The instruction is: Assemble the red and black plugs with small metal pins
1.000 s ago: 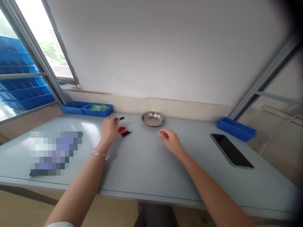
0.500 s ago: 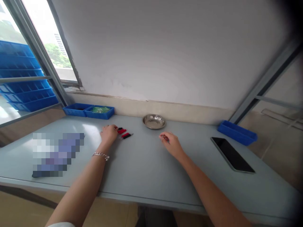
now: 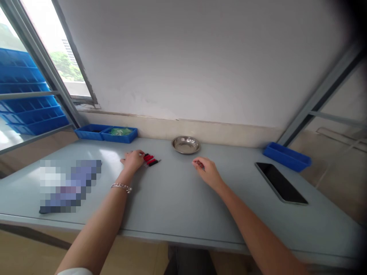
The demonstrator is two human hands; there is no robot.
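Observation:
Left of centre on the grey table, a short row of small red and black pieces (image 3: 150,158) lies side by side, some with a thin metal tip. My left hand (image 3: 133,159) is at the row's far left end, its fingertips pinched at a black piece (image 3: 146,155) that they partly cover. My right hand (image 3: 207,169) hovers in front of the round steel dish (image 3: 185,145), fingers curled closed. Something small with a reddish and bluish tint shows inside the curl; its kind is hidden.
Two blue bins (image 3: 119,135) stand at the back left, one with green plastic in it. A phone (image 3: 282,183) lies to the right, below another blue bin (image 3: 286,156). A pixelated flat item (image 3: 71,187) lies on the left. Metal posts flank the table.
The red and black pieces now lie closer together in a neater row, and my left hand has shifted slightly right. My right hand stays closed in nearly the same place.

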